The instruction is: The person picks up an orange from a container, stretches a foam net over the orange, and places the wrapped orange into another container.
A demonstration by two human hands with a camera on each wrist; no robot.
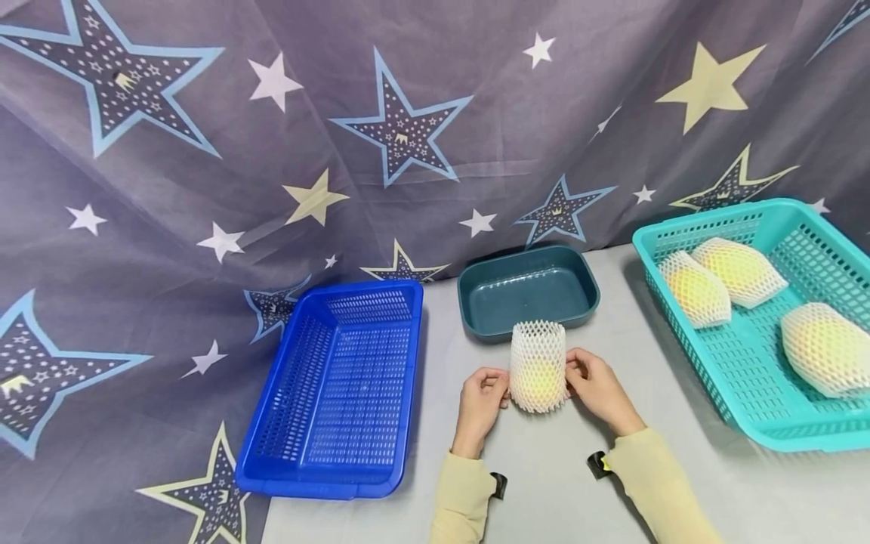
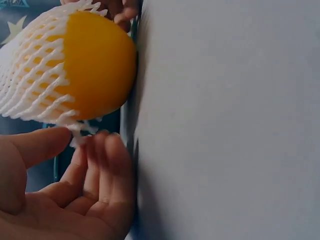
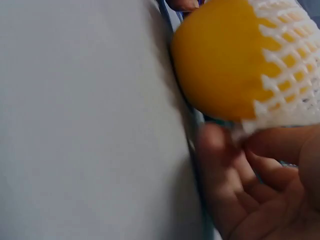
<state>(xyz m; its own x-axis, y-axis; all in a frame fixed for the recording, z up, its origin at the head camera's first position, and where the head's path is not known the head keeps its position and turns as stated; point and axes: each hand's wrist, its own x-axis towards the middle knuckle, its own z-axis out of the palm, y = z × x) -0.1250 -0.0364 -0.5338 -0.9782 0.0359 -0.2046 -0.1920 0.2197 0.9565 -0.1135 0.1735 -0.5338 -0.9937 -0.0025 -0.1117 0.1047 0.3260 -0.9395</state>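
Observation:
A smooth, rounded yellow-orange fruit (image 2: 102, 65) sits in a white foam fruit net (image 1: 538, 355), standing on the table in the head view. In both wrist views the net covers one end of the fruit and the other end is bare. The left hand (image 1: 481, 404) pinches the net's edge on the left side between thumb and fingers. On the right side, the right hand (image 1: 601, 389) pinches the same edge, its fingertips (image 3: 216, 137) blurred. Neither hand wraps round the fruit itself.
Just behind the net stands a dark teal tray (image 1: 472, 326). A blue basket (image 1: 401, 461) is at the left. At the right, a turquoise basket (image 1: 714, 378) holds three netted fruits (image 1: 741, 270). A star-patterned cloth (image 1: 204, 325) hangs behind the grey-white table (image 1: 544, 483).

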